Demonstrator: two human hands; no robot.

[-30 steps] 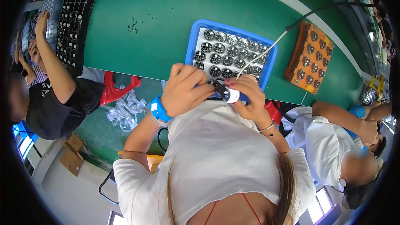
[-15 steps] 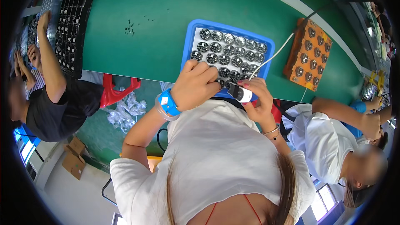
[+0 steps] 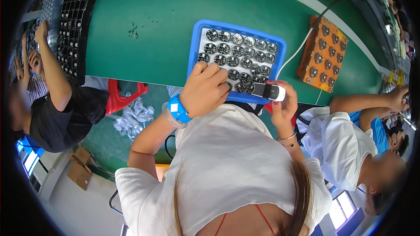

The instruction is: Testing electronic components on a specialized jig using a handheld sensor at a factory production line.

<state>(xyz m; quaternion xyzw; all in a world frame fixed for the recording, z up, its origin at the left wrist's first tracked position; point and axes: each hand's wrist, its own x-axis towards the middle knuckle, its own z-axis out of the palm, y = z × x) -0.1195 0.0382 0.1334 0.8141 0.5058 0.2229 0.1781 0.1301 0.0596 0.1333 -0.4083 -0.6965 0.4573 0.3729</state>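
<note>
The left hand [image 3: 205, 91] rests curled on the blue tray [image 3: 194, 48], maybe pinching a round part; the right hand [image 3: 283, 107] grips a white tool [image 3: 269, 91].

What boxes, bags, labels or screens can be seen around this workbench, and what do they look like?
Cardboard boxes: on the floor at lower left, brown and rectangular.
Clear plastic bags: crumpled in a heap below the table edge, beside a red stool.
Wristband: blue with a small white square patch, on the left hand.
No screens or signs can be made out.
</note>
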